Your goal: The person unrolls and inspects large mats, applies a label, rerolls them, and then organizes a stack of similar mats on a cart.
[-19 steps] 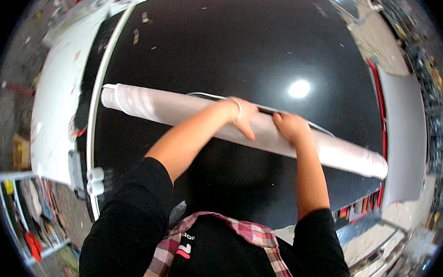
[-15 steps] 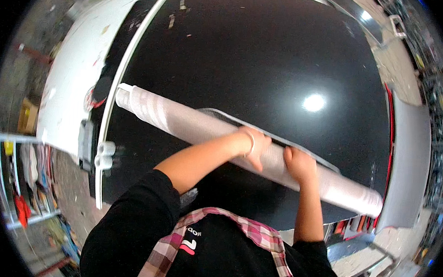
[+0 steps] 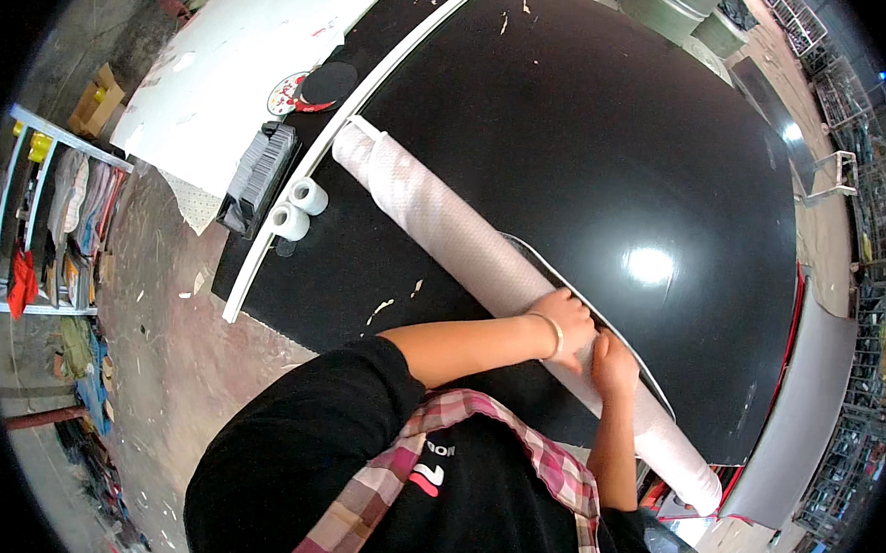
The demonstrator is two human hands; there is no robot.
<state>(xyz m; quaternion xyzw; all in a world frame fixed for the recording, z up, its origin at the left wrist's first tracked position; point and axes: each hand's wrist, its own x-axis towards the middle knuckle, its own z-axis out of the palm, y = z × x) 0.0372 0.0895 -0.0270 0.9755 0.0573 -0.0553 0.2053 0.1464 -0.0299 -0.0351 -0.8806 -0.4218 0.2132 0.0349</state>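
Observation:
A long white roll of textured sheet (image 3: 436, 224) lies diagonally across a large glossy black panel (image 3: 611, 135). My left hand (image 3: 564, 323) rests on top of the roll near its middle, fingers curled over it, a thin bracelet on the wrist. Right beside it, my right hand (image 3: 614, 364) presses down on the same roll. A thin loose edge of the sheet peels out along the far side of the roll.
A white strip (image 3: 295, 224) runs along the panel's left edge, with two small white tape rolls (image 3: 296, 209) and a dark brush (image 3: 260, 172) beside it. A white panel (image 3: 224, 55) lies farther left. Shelves with clothes (image 3: 45, 216) stand at the left.
The view has swung, so the roll now runs steeply from upper left to lower right. Both hands have stayed together on the roll.

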